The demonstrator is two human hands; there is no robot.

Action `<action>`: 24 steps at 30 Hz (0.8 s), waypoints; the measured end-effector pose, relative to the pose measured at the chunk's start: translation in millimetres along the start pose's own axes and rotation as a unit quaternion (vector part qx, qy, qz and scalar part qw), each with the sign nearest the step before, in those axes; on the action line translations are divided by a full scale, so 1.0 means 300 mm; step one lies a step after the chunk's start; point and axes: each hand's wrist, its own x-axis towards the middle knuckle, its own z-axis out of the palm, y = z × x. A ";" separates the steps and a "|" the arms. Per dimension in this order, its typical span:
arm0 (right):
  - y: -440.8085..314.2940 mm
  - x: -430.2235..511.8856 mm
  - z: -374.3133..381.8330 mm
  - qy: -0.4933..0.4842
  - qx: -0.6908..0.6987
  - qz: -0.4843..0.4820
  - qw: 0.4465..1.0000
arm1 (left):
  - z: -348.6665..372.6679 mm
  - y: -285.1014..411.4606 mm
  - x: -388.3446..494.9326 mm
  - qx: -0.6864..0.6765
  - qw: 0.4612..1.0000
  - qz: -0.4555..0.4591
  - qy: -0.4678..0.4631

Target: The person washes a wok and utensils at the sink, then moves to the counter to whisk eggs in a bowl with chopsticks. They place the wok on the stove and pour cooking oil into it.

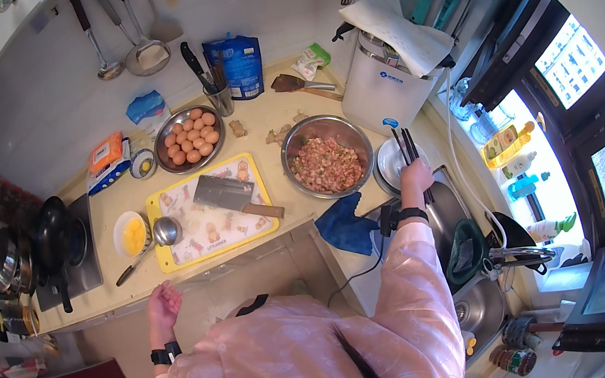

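My right hand [417,176] is closed around several dark chopsticks [408,146], over a stack of white dishes [393,161] beside the sink. My left hand [166,303] hangs in front of the counter edge, fingers loosely curled, holding nothing. Between them lies a yellow-rimmed cutting board [196,243] with a cleaver [223,193] and, at its left edge, a steel ladle [167,231]. A white bowl of cracked eggs [133,236] stands left of the board. Behind are a steel bowl of minced meat [329,164] and a steel bowl of brown eggs [191,135].
A blue cloth [348,224] hangs over the counter edge near the sink [444,209]. The stove with a black pan [53,229] is at the left. A knife holder [221,101], blue pouch [238,67] and white container [389,85] line the back.
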 end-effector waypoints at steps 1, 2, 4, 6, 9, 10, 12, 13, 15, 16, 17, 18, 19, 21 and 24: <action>0.003 0.001 -0.001 0.002 0.002 0.001 1.000 | -0.002 0.006 0.002 0.007 1.000 0.003 0.002; 0.006 0.005 -0.004 0.004 0.004 0.001 1.000 | -0.004 0.013 0.002 0.008 1.000 0.006 0.001; 0.014 0.008 -0.018 0.015 -0.006 0.015 1.000 | 0.004 0.018 0.001 0.013 1.000 0.006 -0.001; 0.013 0.000 -0.053 -0.007 -0.036 0.018 0.999 | 0.015 0.033 -0.004 0.004 1.000 0.001 0.024; -0.022 -0.087 -0.142 0.109 0.035 -0.034 0.993 | 0.047 0.043 -0.018 -0.005 0.998 0.019 -0.053; -0.064 -0.120 -0.178 0.119 0.104 -0.018 0.987 | 0.071 0.057 -0.019 0.020 0.999 0.011 -0.047; -0.178 -0.222 -0.245 0.139 0.259 -0.101 0.951 | 0.150 0.093 -0.023 0.052 0.996 0.019 -0.065; -0.252 -0.288 -0.271 0.125 0.343 -0.152 0.919 | 0.197 0.125 -0.024 0.078 0.993 0.007 -0.086; -0.427 -0.452 -0.303 0.021 0.380 -0.242 0.893 | 0.294 0.173 -0.035 0.067 0.988 0.027 -0.139; -0.512 -0.557 -0.308 -0.081 0.445 -0.293 0.842 | 0.337 0.198 -0.042 0.084 0.982 0.037 -0.167; -0.597 -0.670 -0.307 -0.197 0.509 -0.325 0.772 | 0.375 0.222 -0.044 0.097 0.971 0.056 -0.213; -0.682 -0.786 -0.300 -0.289 0.515 -0.334 0.735 | 0.409 0.242 -0.042 0.099 0.965 0.051 -0.237; -0.746 -0.909 -0.291 -0.364 0.530 -0.357 0.677 | 0.429 0.256 -0.039 0.088 0.951 0.058 -0.289; -0.868 -1.127 -0.266 -0.470 0.457 -0.392 0.645 | 0.436 0.269 -0.015 0.053 0.943 0.029 -0.329; -0.978 -1.350 -0.236 -0.541 0.429 -0.375 0.619 | 0.360 0.285 0.060 0.022 0.950 0.030 -0.309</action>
